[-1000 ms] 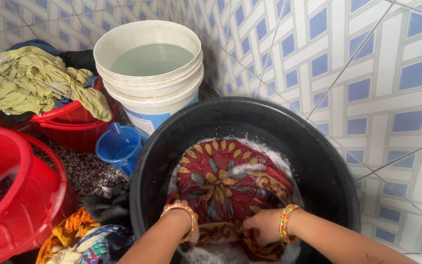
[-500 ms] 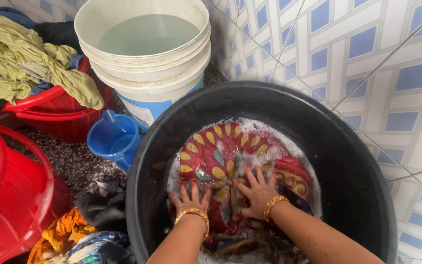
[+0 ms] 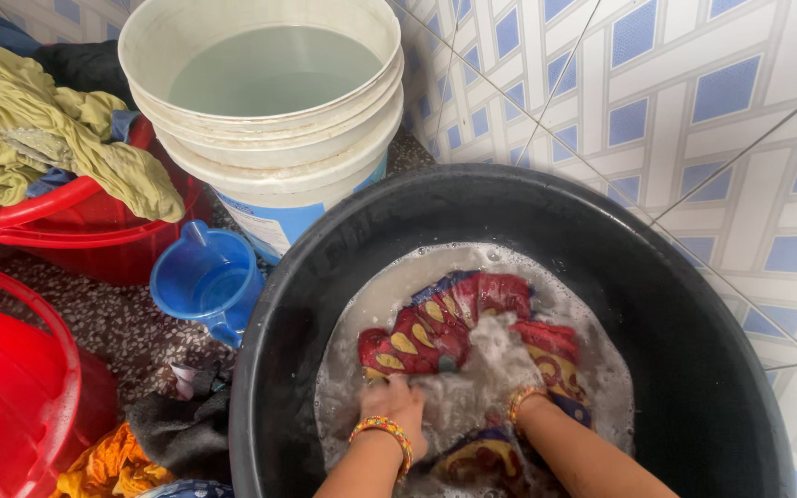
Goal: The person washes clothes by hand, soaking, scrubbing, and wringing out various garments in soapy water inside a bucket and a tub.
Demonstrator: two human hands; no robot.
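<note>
Down in the black tub (image 3: 657, 304), a red cloth with yellow petal shapes (image 3: 454, 323) lies bunched and half sunk in grey, foamy water. Left hand (image 3: 397, 406) is closed in a fist on the cloth's near edge, a beaded bangle at the wrist. Right hand (image 3: 509, 383) is plunged under suds and cloth past the wrist, so whether its fingers grip cannot be told. Behind the tub stands a white bucket of water (image 3: 269, 101); a blue mug (image 3: 207, 281) sits beside it, near red tubs (image 3: 76, 231) heaped with olive clothes (image 3: 39, 138).
</note>
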